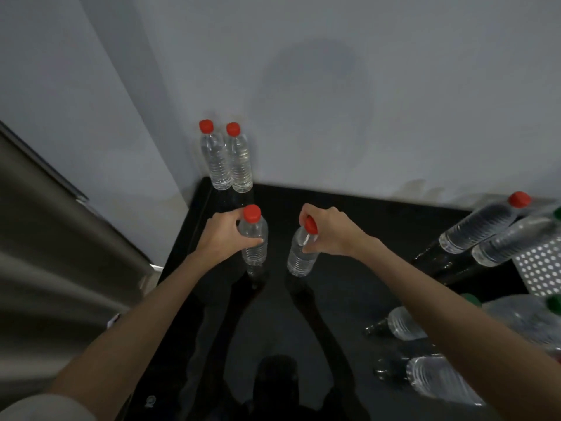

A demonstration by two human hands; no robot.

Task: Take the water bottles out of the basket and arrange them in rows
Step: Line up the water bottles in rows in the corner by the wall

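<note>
Head view, looking down on a glossy black table set against a pale wall. At the right edge the white perforated basket is cut off by the frame, so you cannot tell how many bottles it holds. Two leaning bottles rise at its rim, one red-capped; the other's cap is barely visible at the frame edge and looks green. Lower right, three more bottles lie partly hidden behind your right forearm; blur and the frame edge make their caps hard to read, though two green ones show.

Count of upright bottles clear of the basket: four. Two standing bottles, red-capped and touching each other, stand in the far left corner against the wall. Nearer you, your left hand is wrapped around the shoulder of the left bottle, which is upright with its red cap exposed. Your right hand is pinched on the neck and cap of the right bottle, which tilts slightly, its cap partly covered by your fingers. Whether either base touches the table is unclear because of reflections. A grey metallic surface fills the left side, blurred.
</note>
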